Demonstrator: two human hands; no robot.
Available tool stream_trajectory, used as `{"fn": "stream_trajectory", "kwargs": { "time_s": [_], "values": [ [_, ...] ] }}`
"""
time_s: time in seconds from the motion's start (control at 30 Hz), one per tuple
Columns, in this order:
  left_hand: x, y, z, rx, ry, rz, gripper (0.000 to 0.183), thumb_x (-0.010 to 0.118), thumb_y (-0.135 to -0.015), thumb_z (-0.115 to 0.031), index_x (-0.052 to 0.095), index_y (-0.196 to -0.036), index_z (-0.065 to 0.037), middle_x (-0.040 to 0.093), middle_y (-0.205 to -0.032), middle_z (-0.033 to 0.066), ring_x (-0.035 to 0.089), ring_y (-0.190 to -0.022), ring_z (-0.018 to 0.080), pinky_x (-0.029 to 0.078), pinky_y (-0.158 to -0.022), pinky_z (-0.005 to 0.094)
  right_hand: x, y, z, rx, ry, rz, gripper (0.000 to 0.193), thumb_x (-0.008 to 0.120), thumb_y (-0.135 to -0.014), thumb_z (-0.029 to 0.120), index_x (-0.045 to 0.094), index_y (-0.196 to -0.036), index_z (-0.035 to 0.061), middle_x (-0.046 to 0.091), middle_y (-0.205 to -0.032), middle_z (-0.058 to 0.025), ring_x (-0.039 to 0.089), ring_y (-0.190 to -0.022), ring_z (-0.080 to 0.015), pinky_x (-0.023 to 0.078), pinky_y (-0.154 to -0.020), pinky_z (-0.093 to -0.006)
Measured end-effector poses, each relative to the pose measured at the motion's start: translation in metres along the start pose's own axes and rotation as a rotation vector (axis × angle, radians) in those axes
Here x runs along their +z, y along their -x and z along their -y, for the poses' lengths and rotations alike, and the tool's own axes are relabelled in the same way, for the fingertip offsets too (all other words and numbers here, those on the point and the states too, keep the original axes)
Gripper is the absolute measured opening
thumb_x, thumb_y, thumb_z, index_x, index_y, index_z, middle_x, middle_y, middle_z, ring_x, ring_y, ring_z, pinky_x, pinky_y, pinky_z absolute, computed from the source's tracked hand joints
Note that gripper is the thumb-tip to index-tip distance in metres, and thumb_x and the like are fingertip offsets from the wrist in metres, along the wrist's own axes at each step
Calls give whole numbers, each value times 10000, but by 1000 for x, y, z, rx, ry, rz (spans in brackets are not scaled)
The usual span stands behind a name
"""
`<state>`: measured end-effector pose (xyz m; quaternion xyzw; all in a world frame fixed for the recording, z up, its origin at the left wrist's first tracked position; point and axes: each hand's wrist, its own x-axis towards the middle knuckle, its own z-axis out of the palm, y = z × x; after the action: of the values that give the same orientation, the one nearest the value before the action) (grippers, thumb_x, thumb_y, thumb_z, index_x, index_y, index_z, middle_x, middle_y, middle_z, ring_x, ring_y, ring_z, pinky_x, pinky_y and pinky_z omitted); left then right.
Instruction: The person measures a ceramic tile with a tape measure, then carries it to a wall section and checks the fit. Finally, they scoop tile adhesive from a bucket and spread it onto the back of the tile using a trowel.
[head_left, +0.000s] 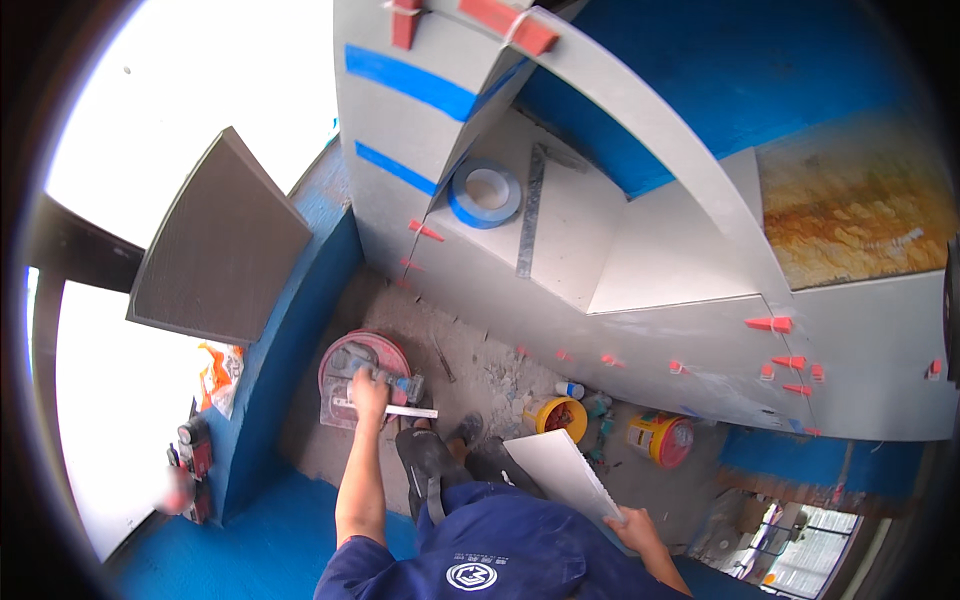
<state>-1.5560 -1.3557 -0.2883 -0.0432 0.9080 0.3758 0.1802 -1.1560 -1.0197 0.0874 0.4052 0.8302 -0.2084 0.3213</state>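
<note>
My left hand (370, 394) reaches down to a blue-grey power tool (408, 388), apparently an angle grinder, lying over a round red bucket (402, 347). Its fingers close around the tool's middle. Under that wrist a narrow white strip (412, 411) sticks out on both sides; I cannot tell what it rests on. At my right side, my right hand (637, 530) grips the lower corner of a white tile piece (562, 470) with a rough edge. The tile slants in front of my right leg.
A curved grey tiled wall (650, 345) with red wedges stands ahead. A roll of blue tape (485, 193) and a metal straightedge (531, 210) lie on its ledge. Yellow buckets (556, 418) and rubble are on the floor. A dark panel (220, 245) leans left, above a red-black tool (193, 460).
</note>
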Motion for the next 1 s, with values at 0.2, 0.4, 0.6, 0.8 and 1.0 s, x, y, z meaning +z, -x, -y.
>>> {"fn": "stream_trajectory", "kwargs": {
  "time_s": [0.2,0.4,0.6,0.8,1.0],
  "values": [
    [-66,-53,-325,925,89,-349,535,681,-785,-20,576,-1309,2,555,-1364,230,528,-1274,405,417,-1098,483,11,7,-5,-13,-1,-32,340,731,-878,367,734,-1068,86,709,-872,-230,672,-861,-451,535,-768,-512],
    [-9,-119,-381,895,-422,-274,531,581,-870,-170,515,-1352,43,629,-1195,255,568,-1203,387,294,-1181,542,44,12,-12,-52,-126,-68,280,741,-868,239,747,-1078,54,706,-938,-262,693,-892,-437,547,-769,-474],
    [-60,-42,-347,1024,-145,-252,528,678,-727,-71,586,-1242,-8,659,-893,97,643,-959,289,367,-1129,485,61,-11,-10,-3,-167,-10,275,740,-867,230,747,-1076,50,705,-938,-265,694,-893,-437,546,-766,-472],
    [-134,41,-174,602,-180,-154,601,712,-656,-15,612,-1245,-77,683,-980,60,647,-1064,252,326,-1162,511,59,-36,-6,-10,-164,54,271,738,-866,220,747,-1074,46,704,-939,-267,694,-894,-436,546,-764,-470],
    [-176,66,-6,-146,-354,-389,465,769,-702,-82,675,-1157,-90,709,-1096,162,637,-1119,337,423,-1071,473,67,-42,-6,-18,-164,94,267,737,-865,211,747,-1072,42,702,-939,-270,695,-894,-435,545,-761,-468]
  ]
}}
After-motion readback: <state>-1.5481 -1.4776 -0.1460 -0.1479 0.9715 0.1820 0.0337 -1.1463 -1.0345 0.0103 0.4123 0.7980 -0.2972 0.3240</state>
